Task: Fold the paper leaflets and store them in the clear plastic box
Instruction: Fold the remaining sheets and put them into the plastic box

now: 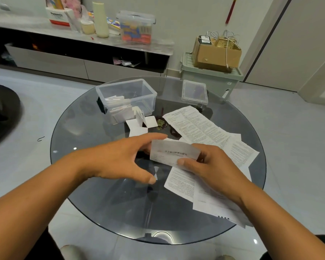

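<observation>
The right hand (210, 162) is pinching a folded leaflet (174, 153), its long axis running left to right, while the left hand (128, 158) is spreading its fingers beside it. The clear box (148, 91) is sitting ahead-left, nearer the left hand.

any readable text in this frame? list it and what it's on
"Panasonic": red-and-white box on the sideboard, blurred but legible.
Folded leaflet in the right hand: one dark printed line, unreadable.
Unfolded leaflets on the glass table: fine print, too small.
Cardboard box label: unreadable.
</observation>
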A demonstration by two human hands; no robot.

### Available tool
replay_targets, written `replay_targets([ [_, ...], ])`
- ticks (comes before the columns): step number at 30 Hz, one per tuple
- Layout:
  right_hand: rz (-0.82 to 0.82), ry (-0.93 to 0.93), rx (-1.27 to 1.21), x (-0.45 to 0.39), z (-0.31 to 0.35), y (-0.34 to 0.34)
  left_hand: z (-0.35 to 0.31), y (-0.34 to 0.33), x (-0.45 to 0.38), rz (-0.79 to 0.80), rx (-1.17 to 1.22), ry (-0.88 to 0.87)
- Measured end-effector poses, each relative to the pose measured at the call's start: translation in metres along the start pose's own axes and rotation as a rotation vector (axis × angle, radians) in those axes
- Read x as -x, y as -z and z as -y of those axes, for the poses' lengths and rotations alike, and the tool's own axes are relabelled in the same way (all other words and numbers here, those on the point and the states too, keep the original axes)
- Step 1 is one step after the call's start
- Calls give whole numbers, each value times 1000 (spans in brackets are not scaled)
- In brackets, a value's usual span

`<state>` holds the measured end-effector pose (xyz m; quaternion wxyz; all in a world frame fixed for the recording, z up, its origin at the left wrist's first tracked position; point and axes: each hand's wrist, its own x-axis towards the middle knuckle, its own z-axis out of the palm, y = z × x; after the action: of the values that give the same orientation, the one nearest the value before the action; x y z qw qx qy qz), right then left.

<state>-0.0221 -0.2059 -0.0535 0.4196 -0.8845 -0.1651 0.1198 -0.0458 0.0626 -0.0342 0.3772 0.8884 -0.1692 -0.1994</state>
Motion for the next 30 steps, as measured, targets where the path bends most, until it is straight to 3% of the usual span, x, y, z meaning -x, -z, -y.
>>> replay_targets([
  [4,-115,-83,48,-3,5,-9,1,-21,-20,-273,87,17],
  [9,-159,-143,162,-6,7,-6,5,-37,-32,-490,-85,29],
  [15,-266,-201,191,-5,3,4,8,-35,-37,-384,-394,-108],
  [20,-241,-258,20,-7,4,10,5,-40,-39,-346,-458,-123],
  [26,-257,-81,-128,-5,14,2,-1,-41,-40,-348,-439,-124],
  [30,-152,17,-79,0,16,-3,-3,-37,-37,-364,-199,-80],
])
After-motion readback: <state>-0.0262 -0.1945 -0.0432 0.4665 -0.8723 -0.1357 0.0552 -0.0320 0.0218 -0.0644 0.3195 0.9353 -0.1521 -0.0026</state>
